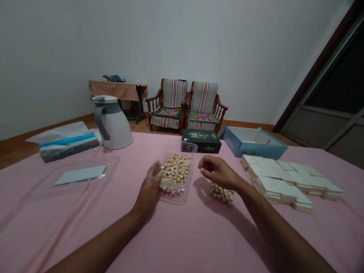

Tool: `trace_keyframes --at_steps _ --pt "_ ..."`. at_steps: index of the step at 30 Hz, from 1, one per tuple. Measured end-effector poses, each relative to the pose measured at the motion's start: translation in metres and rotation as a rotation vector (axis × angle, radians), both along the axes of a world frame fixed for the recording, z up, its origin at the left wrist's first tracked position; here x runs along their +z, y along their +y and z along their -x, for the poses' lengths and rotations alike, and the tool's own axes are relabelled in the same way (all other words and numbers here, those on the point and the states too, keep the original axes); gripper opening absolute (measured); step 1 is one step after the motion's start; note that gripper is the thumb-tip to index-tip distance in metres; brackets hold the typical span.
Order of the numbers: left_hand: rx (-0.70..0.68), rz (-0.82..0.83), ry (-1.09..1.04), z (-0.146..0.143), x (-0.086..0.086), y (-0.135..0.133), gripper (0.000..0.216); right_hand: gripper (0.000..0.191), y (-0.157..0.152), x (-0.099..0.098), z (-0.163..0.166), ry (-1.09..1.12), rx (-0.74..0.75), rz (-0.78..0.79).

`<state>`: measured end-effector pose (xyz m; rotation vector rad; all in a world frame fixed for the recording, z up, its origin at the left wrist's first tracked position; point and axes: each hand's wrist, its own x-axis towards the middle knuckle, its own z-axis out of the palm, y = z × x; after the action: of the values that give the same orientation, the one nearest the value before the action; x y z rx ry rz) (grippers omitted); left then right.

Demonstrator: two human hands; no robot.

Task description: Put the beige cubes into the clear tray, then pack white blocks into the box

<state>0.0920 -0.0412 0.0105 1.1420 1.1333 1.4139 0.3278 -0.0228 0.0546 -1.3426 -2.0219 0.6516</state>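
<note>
A clear plastic tray (191, 147) full of small beige pellets (176, 168) sits mid-table on the pink cloth. My left hand (149, 191) rests against the tray's left wall, fingers curled on its rim. My right hand (216, 170) hovers just right of the tray, fingers bent in a pinch; I cannot make out what, if anything, is between them. Below it lies a small heap of the same pellets (222, 193) on the cloth.
Stacks of flat white boxes (287, 180) cover the right. Behind stand an open blue box (251, 142), a black box (201, 140), a white jug (111, 122) and a tissue pack (68, 146). A clear lid with a paper (81, 174) lies left. Two striped chairs (186, 108) stand beyond.
</note>
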Motion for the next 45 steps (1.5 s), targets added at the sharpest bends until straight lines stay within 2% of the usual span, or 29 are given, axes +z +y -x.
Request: trace_keyframes --at_steps 2,5,8,11,14,17,19,23,33,36,39,41,45 --pt "-0.003 -0.019 -0.016 -0.001 0.003 0.0 0.053 0.01 -0.002 0.004 0.007 0.187 0.028 -0.021" --pt "-0.01 -0.038 -0.033 -0.002 0.007 -0.001 0.05 0.021 -0.003 0.006 0.014 0.42 0.082 -0.004" --pt "0.0 -0.005 -0.028 -0.003 0.008 -0.002 0.053 0.023 0.002 0.004 0.01 0.477 0.051 0.008" --pt "0.015 0.03 -0.02 -0.002 0.006 -0.002 0.057 0.02 0.011 -0.004 -0.009 0.296 -0.105 -0.051" --pt "0.014 0.032 -0.01 -0.001 0.004 -0.001 0.057 0.023 0.02 -0.016 -0.035 -0.126 -0.277 -0.103" --pt "0.012 0.026 -0.004 0.0 0.002 0.0 0.058 0.028 0.025 -0.027 -0.054 -0.517 -0.379 0.006" --pt "0.008 0.02 -0.01 0.0 0.001 0.0 0.058 0.029 0.026 -0.033 -0.061 -0.647 -0.393 0.106" --pt "-0.003 0.044 -0.05 -0.001 -0.001 -0.001 0.057 0.027 0.03 -0.04 -0.063 -0.689 -0.385 0.179" --pt "0.004 0.073 -0.081 -0.001 0.0 -0.001 0.06 0.025 0.033 -0.05 -0.055 -0.624 -0.359 0.132" --pt "-0.039 0.077 -0.073 0.0 -0.001 0.0 0.063 0.019 0.032 -0.044 -0.054 -0.549 -0.406 0.05" --pt "-0.089 0.05 -0.074 0.001 -0.003 0.002 0.067 0.016 0.029 -0.03 -0.047 -0.296 -0.407 -0.098" --pt "-0.104 0.038 -0.094 0.0 -0.004 0.002 0.068 0.014 0.024 -0.02 -0.037 -0.055 -0.323 -0.129" --pt "-0.113 0.027 -0.132 -0.001 -0.003 0.002 0.071 0.022 0.015 -0.003 -0.011 0.433 -0.1 -0.047"
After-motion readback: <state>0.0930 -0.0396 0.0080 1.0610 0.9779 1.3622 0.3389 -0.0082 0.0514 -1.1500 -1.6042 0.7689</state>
